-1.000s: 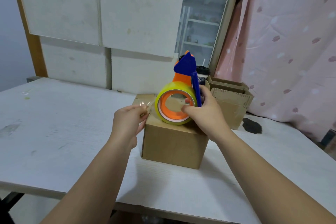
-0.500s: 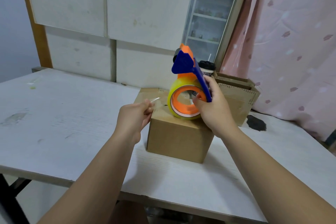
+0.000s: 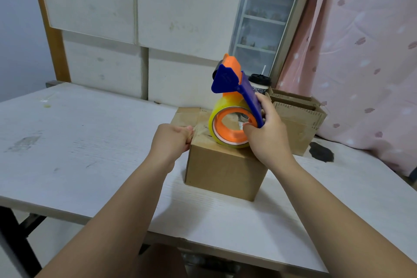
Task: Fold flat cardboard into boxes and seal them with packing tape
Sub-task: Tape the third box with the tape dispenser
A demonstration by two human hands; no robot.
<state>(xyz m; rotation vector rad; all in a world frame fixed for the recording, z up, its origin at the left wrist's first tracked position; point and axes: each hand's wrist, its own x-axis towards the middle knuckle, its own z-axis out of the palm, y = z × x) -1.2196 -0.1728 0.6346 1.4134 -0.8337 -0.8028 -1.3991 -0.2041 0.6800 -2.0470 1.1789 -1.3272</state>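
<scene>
1. Grips the tape dispenser (image 3: 226, 80) in the right hand (image 3: 268, 140), thumb hooked into the orange core of the yellowish tape roll (image 3: 213, 119), fingers curled over the blue handle.
2. Pinches the free end of the clear tape strip (image 3: 202, 130) in the left hand (image 3: 171, 140), fingers curled, fingertips at the top left edge of the closed cardboard box (image 3: 223, 174).
3. Stretches that strip from the roll across to the left hand, low over the box top. Cannot tell whether stuck down along its whole length.
4. Holds the dispenser upright, roll touching the right part of the box top, blue and orange cutter head pointing up and away.
5. Closed box on the white worktop (image 3: 90, 142), right of the middle, nearer the near edge than the far one, one vertical corner turned toward the camera.
6. Just behind and to the right of it, toward the far right corner: two open cardboard boxes (image 3: 297, 124), pressed side by side.
7. Behind those, at the far edge: a lidded cup (image 3: 259, 84) with a straw.
8. On the worktop right of the open boxes: a dark stain (image 3: 321, 152).
9. Along the far edge, leaning white panels (image 3: 180, 11); along the right edge, a pink curtain (image 3: 361, 52).
</scene>
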